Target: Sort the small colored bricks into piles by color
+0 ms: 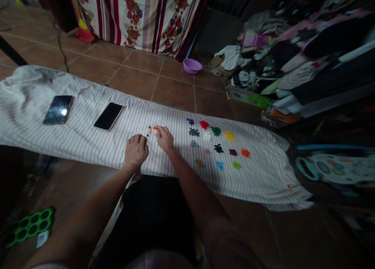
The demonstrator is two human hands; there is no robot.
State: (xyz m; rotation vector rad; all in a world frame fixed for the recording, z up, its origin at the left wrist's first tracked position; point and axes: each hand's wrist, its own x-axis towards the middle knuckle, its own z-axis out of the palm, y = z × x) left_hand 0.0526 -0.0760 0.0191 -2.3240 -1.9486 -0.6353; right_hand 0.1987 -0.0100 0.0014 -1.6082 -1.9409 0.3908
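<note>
A striped cloth [88,144] lies across the tiled floor in front of me. My left hand [136,149] rests on it, fingers curled into a loose fist. My right hand [164,138] is just beside it, fingertips pinched at a small red piece [155,128]. A short row of tiny coloured pieces [149,130] lies between the two hands. To the right, several small heaps of pieces sorted by colour sit on the cloth: red [204,124], green [216,131], yellow [230,135], black [218,148], orange [245,153].
Two phones [58,109] [108,116] lie on the cloth at the left. A purple bowl [192,66] stands on the tiles beyond. Piled clothes [293,54] fill the right side. A green tray with round holes [29,225] lies at lower left. A floral curtain [140,15] hangs behind.
</note>
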